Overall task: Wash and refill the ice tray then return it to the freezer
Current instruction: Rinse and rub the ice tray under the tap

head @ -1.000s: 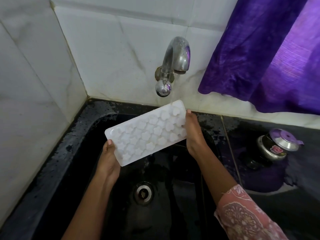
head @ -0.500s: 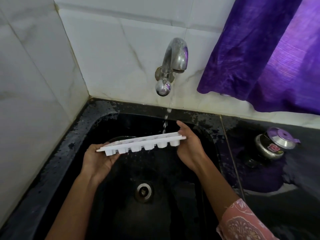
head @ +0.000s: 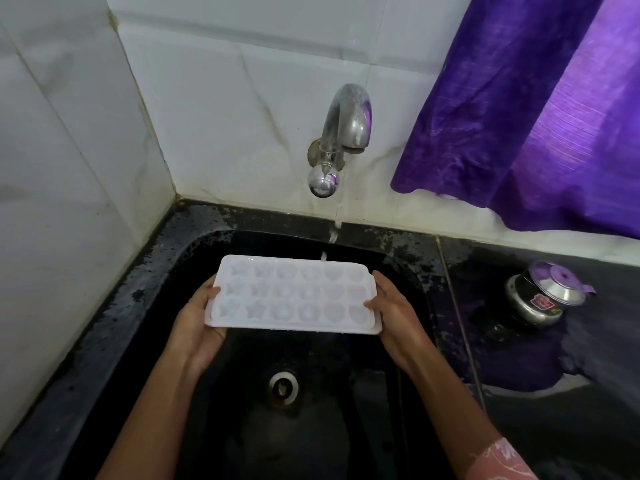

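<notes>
Ice tray (head: 294,295): white, translucent plastic, rectangular with rounded corners, three rows of six moulded cells — some star-shaped, some round or faceted. Open side up, held level above the basin of the sink (head: 145,271), just below the tap's stream.

My left hand (head: 197,323): fingers curled under the tray's left short edge, thumb laid on the rim — closed on the tray.

My right hand (head: 393,311): gripping the right short edge the same way, thumb on top, fingers underneath. A pink sleeve (head: 498,460) with a pale floral print shows at the forearm.

Water (head: 333,233): a thin broken trickle falling from the spout and meeting the tray's far edge, right of centre.

Tap (head: 341,140): polished metal, wall-mounted, short curved spout with a ball-shaped knob below it; surface dulled with spots.

Sink: black, deep, glossy and wet, with a round metal drain (head: 283,389) at the bottom.

Counter (head: 606,427): black stone, wet and speckled with droplets around the sink's rim.

Wall tiles (head: 225,116): white with faint grey veining, stained along the joint at the counter.

Curtain (head: 540,109): purple fabric with a sheen, hanging at upper right.

Small pot (head: 540,299): dark, rounded metal body with a shiny lid, on the counter to the right; it carries a red label, writing too small to read.
</notes>
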